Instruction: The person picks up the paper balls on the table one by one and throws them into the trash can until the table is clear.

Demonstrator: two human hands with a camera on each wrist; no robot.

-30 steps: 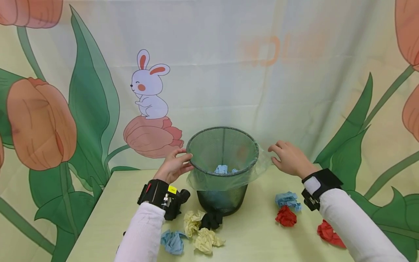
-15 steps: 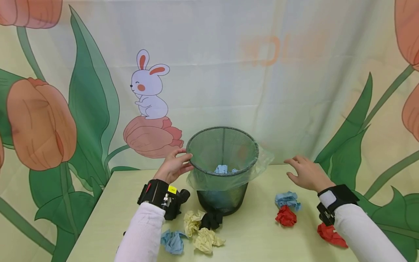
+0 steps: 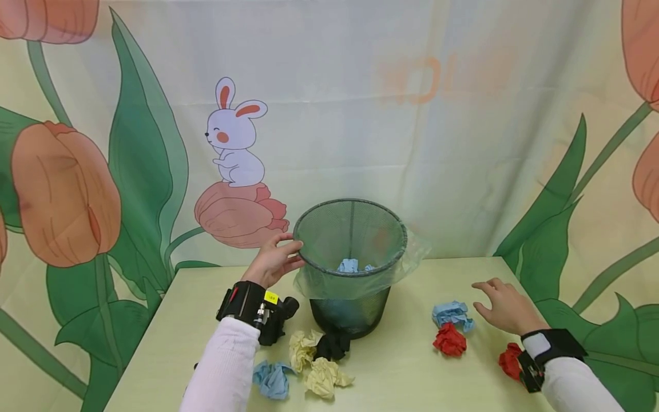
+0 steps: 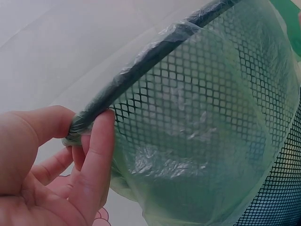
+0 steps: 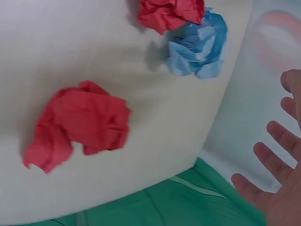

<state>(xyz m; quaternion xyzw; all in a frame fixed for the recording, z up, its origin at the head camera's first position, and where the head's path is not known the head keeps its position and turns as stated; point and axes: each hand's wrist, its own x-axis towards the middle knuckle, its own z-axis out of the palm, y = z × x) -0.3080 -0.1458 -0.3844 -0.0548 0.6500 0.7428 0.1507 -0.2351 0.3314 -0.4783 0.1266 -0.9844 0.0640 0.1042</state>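
Observation:
A dark mesh wastebasket (image 3: 346, 320) stands upright on the table, lined with a thin greenish plastic bag (image 3: 355, 288) folded out over its rim. Crumpled blue paper (image 3: 348, 265) lies inside. My left hand (image 3: 274, 260) pinches the rim and bag at the left side; the left wrist view shows thumb and fingers on the bagged rim (image 4: 146, 63). Over the table's right part hovers my right hand (image 3: 507, 306), fingers spread and holding nothing. Nearest to it are a blue paper ball (image 3: 453, 316), a red paper ball (image 3: 450, 340) and another red one (image 5: 87, 120), partly covered by the wrist strap in the head view.
In front of the basket lie yellow paper balls (image 3: 324, 377), a black one (image 3: 333, 345) and a blue one (image 3: 273, 380). Something black (image 3: 275, 323) sits beside the left wrist. A printed curtain (image 3: 334, 114) hangs directly behind the table (image 3: 401, 372).
My right hand has moved away from the basket's right side, rightward and toward me, over the paper balls there. The left hand has stayed on the rim.

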